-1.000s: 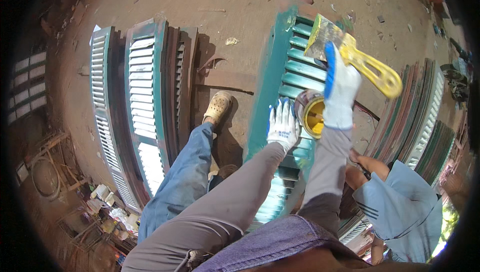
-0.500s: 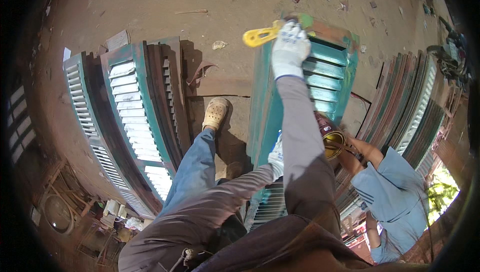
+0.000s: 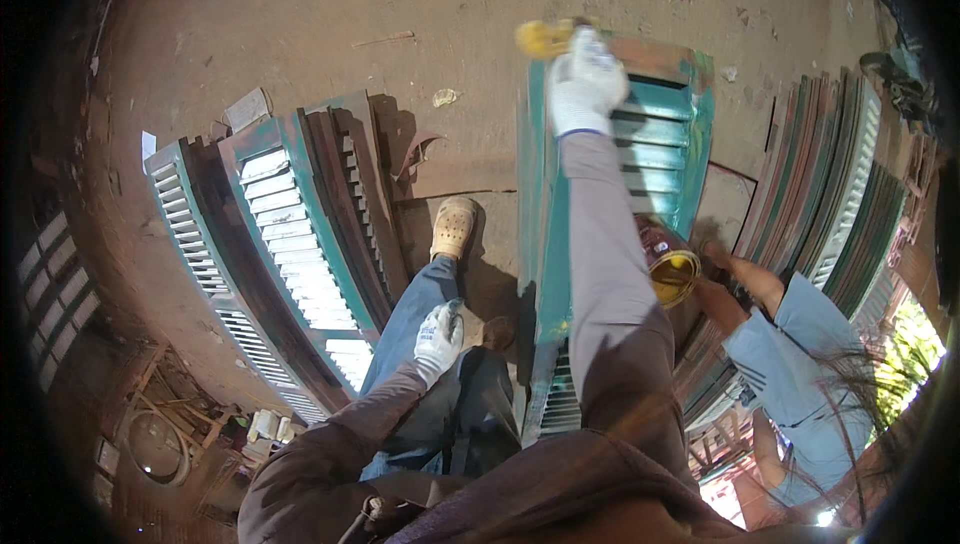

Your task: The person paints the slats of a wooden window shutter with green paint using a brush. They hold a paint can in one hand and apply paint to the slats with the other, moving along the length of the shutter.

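Now scraping the far end of the teal louvred shutter [image 3: 660, 134].
Right hand [image 3: 585, 79] is gripping a yellow-handled scraper [image 3: 545, 37] closed-fisted; left hand [image 3: 438, 339], beside the shutter, is resting loosely curled, empty, on the knee; next, a firm pull.

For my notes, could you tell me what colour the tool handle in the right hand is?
Yellow: the handle shows beside the gloved right hand in the head view.

Teal slatted shutter [image 3: 655, 134], white gloves, yellow tool handle [image 3: 543, 38].

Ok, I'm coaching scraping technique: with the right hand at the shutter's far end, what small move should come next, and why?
Probably draw the yellow-handled scraper back along the green shutter toward the body: the right hand is at full reach by its top rail, while the left hand rests on the knee.
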`<action>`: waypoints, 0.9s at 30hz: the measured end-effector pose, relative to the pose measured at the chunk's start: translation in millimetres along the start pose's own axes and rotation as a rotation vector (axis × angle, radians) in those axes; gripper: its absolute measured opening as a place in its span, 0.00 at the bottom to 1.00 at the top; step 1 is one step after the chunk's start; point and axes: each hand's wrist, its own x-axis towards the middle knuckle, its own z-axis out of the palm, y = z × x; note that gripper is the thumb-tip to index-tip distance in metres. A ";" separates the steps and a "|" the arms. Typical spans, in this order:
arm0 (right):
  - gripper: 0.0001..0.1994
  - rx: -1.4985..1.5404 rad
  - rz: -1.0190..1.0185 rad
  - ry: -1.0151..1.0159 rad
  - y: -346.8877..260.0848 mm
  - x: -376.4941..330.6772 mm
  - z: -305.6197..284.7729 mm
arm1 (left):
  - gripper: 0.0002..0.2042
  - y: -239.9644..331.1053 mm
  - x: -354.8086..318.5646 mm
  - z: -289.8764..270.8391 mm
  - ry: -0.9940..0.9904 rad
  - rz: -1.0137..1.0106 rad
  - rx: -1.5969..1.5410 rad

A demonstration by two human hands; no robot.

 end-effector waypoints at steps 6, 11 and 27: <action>0.18 0.807 0.012 0.222 -7.6 -28.1 11.4 | 0.15 -15.6 4.6 5.1 -0.172 -0.019 0.024; 0.15 0.302 0.214 0.406 105.7 12.3 26.6 | 0.16 -31.0 12.4 4.7 -0.117 -0.098 0.136; 0.17 0.866 0.138 0.061 -24.5 -33.8 4.6 | 0.17 -16.1 16.4 2.7 -0.221 -0.125 0.273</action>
